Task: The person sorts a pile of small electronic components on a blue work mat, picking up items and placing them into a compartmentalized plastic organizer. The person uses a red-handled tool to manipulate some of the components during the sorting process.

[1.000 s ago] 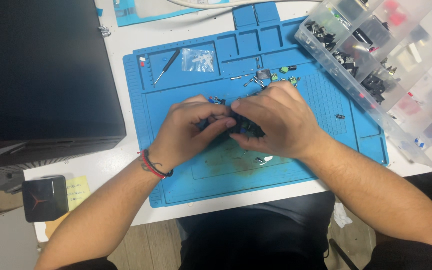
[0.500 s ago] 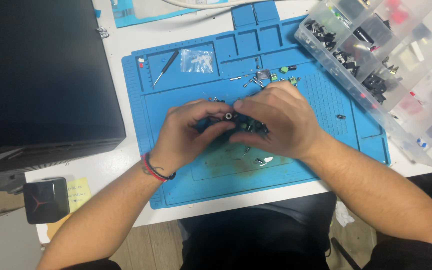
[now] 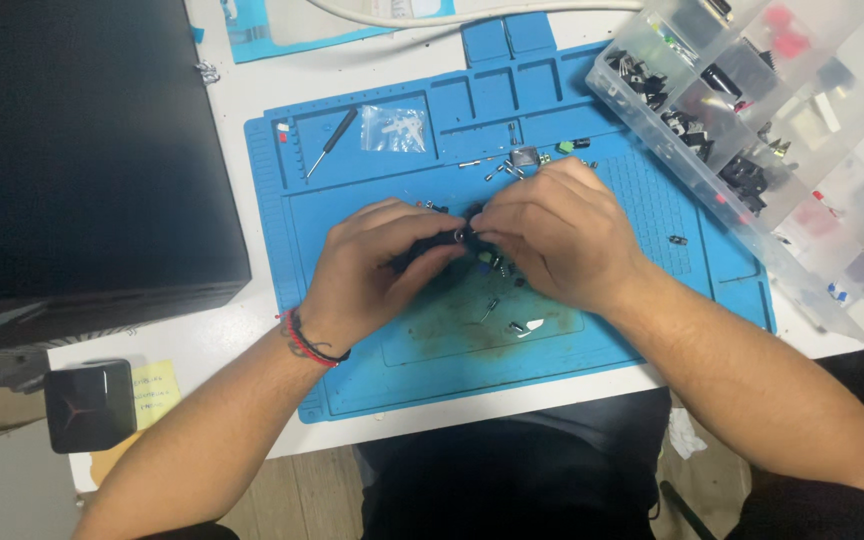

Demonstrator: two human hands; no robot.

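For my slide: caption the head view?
Both hands, left hand and right hand, pinch a small dark part over a blue silicone mat.

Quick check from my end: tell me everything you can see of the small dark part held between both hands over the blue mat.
The small dark part is mostly hidden. It looks black, with a small round silvery fitting at its middle. The left hand grips it from the left and the right hand pinches it from the right, fingers meeting at the fitting. It sits just above the blue mat; whether it touches the mat cannot be told. Loose small pieces lie below it.
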